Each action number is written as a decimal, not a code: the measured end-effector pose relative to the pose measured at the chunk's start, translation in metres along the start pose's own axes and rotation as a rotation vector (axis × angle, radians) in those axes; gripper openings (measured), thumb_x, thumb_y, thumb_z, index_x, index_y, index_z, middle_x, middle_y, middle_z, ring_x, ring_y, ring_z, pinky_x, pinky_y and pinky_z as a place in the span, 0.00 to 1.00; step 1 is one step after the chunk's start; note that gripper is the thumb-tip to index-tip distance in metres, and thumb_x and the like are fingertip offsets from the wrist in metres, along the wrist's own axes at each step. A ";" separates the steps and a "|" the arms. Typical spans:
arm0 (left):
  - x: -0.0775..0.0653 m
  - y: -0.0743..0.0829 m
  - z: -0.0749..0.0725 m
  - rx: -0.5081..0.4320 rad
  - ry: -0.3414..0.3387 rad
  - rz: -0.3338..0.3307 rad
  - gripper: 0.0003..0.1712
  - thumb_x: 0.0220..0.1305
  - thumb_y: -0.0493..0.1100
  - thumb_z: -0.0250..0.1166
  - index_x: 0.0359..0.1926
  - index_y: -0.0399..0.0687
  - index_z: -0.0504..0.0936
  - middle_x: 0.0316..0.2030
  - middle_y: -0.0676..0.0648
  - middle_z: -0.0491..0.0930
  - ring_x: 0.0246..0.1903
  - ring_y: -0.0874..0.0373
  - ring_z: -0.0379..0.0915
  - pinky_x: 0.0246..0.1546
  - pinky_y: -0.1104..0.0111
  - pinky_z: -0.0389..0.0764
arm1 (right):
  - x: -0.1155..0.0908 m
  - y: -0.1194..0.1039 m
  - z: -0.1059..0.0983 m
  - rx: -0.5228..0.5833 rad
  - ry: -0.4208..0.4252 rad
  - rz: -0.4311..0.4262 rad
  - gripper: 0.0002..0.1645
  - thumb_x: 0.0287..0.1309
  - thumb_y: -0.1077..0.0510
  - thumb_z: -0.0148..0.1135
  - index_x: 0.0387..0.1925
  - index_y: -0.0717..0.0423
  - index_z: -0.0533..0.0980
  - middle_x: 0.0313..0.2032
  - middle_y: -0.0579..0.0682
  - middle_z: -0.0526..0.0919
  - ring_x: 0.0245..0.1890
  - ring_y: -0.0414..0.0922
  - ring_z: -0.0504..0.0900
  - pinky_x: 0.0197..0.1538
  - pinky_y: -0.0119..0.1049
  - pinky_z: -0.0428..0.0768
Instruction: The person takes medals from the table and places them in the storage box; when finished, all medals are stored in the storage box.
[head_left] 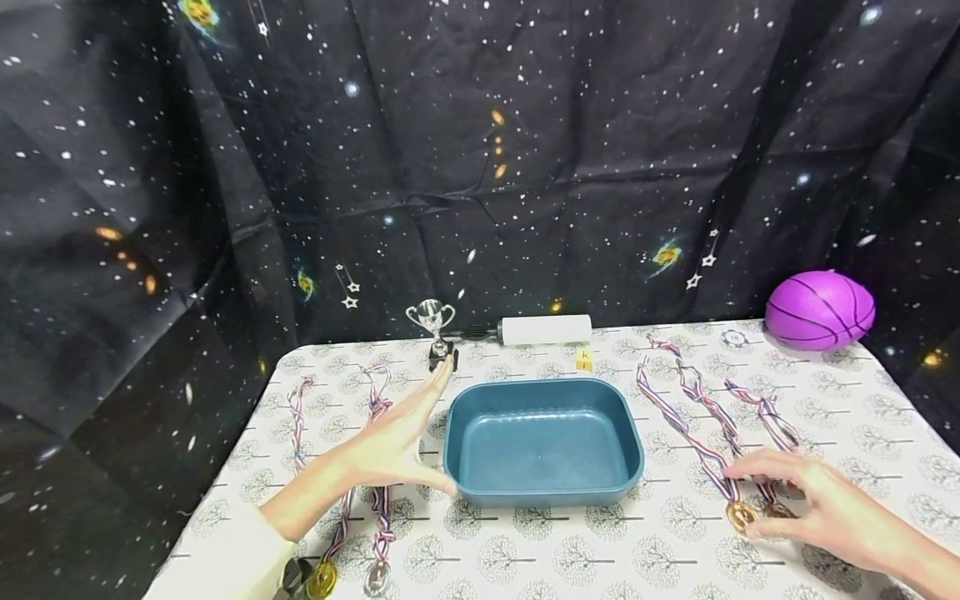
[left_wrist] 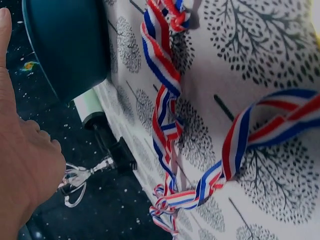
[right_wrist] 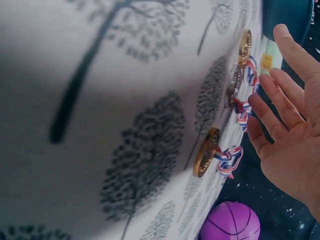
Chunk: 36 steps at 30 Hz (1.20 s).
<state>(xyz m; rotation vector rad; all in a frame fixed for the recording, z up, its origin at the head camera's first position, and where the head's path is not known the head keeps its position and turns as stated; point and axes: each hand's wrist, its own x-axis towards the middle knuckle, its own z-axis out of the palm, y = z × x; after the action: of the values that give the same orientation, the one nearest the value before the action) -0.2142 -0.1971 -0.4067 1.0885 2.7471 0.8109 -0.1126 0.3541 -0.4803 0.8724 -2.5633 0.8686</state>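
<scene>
My left hand [head_left: 386, 446] is held at the left side of a blue plastic basin [head_left: 543, 499], fingers straight and thumb spread toward its near left corner. Whether the thumb touches the rim I cannot tell. My right hand [head_left: 828, 512] hovers over medals at the right, fingers loosely bent and holding nothing in the right wrist view. Near its thumb lies a gold medal [head_left: 741, 517] on a striped ribbon [head_left: 678, 421]; a darker medal [right_wrist: 233, 87] and another gold-edged medal [right_wrist: 206, 152] lie beside it. The hand partly hides these in the head view.
Left of the basin lie a gold medal [head_left: 322, 578] and a silver medal [head_left: 377, 577] with ribbons. A silver trophy cup [head_left: 432, 318], a white roller [head_left: 546, 329], a yellow letter block [head_left: 583, 358] and a purple ball [head_left: 819, 310] stand along the back. A dark starry cloth [head_left: 480, 167] hangs behind.
</scene>
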 end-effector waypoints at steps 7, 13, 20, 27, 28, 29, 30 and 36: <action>0.003 -0.001 0.008 0.016 -0.043 -0.003 0.92 0.37 0.70 0.87 0.86 0.57 0.28 0.85 0.50 0.28 0.83 0.48 0.34 0.78 0.41 0.49 | -0.008 0.004 0.004 -0.037 0.019 -0.030 0.37 0.31 0.54 0.92 0.51 0.41 0.87 0.49 0.35 0.86 0.52 0.25 0.78 0.59 0.09 0.66; 0.004 -0.002 0.011 0.013 -0.073 0.001 0.91 0.38 0.69 0.87 0.87 0.54 0.30 0.85 0.51 0.28 0.83 0.47 0.36 0.79 0.45 0.49 | -0.010 0.005 0.006 -0.065 -0.005 -0.037 0.33 0.33 0.52 0.91 0.48 0.38 0.88 0.46 0.33 0.84 0.47 0.28 0.78 0.55 0.10 0.66; 0.006 -0.004 0.014 0.010 -0.109 0.014 0.89 0.41 0.68 0.87 0.87 0.49 0.33 0.85 0.48 0.31 0.83 0.47 0.37 0.80 0.46 0.49 | -0.012 0.007 0.006 -0.109 -0.026 -0.039 0.32 0.33 0.50 0.91 0.47 0.37 0.88 0.48 0.33 0.84 0.53 0.26 0.77 0.59 0.08 0.62; 0.006 -0.003 0.014 0.016 -0.142 -0.016 0.87 0.42 0.71 0.85 0.87 0.54 0.34 0.85 0.48 0.35 0.82 0.47 0.42 0.79 0.45 0.52 | -0.010 0.008 0.006 -0.186 -0.047 -0.041 0.31 0.33 0.47 0.90 0.45 0.35 0.88 0.47 0.32 0.83 0.53 0.31 0.79 0.59 0.08 0.60; 0.006 -0.003 0.014 0.018 -0.146 -0.018 0.87 0.42 0.71 0.85 0.87 0.54 0.34 0.85 0.49 0.35 0.82 0.48 0.43 0.79 0.45 0.52 | -0.010 0.008 0.006 -0.194 -0.050 -0.043 0.31 0.33 0.47 0.91 0.45 0.35 0.88 0.47 0.32 0.83 0.52 0.31 0.79 0.59 0.08 0.60; 0.006 -0.002 0.014 0.021 -0.148 -0.019 0.87 0.42 0.70 0.85 0.87 0.54 0.34 0.85 0.49 0.35 0.82 0.48 0.43 0.79 0.46 0.52 | -0.009 0.008 0.006 -0.199 -0.053 -0.046 0.31 0.33 0.48 0.91 0.45 0.36 0.88 0.47 0.32 0.83 0.51 0.32 0.80 0.58 0.08 0.61; 0.006 -0.002 0.014 0.024 -0.150 -0.022 0.87 0.42 0.70 0.85 0.87 0.55 0.34 0.85 0.50 0.35 0.82 0.48 0.43 0.79 0.46 0.53 | -0.009 0.008 0.006 -0.202 -0.058 -0.049 0.31 0.33 0.48 0.91 0.45 0.36 0.88 0.47 0.32 0.83 0.51 0.32 0.80 0.57 0.08 0.62; 0.005 0.000 0.012 0.019 -0.154 -0.030 0.87 0.42 0.69 0.85 0.87 0.56 0.33 0.85 0.50 0.34 0.82 0.49 0.43 0.79 0.47 0.52 | -0.004 0.006 0.007 -0.233 -0.064 -0.081 0.33 0.29 0.48 0.90 0.45 0.36 0.87 0.47 0.31 0.82 0.48 0.36 0.82 0.60 0.09 0.61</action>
<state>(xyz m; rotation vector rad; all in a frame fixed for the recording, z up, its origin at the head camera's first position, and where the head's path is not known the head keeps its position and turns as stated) -0.2149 -0.1881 -0.4166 1.0620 2.6423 0.6690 -0.1142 0.3557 -0.4901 0.9379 -2.5956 0.5138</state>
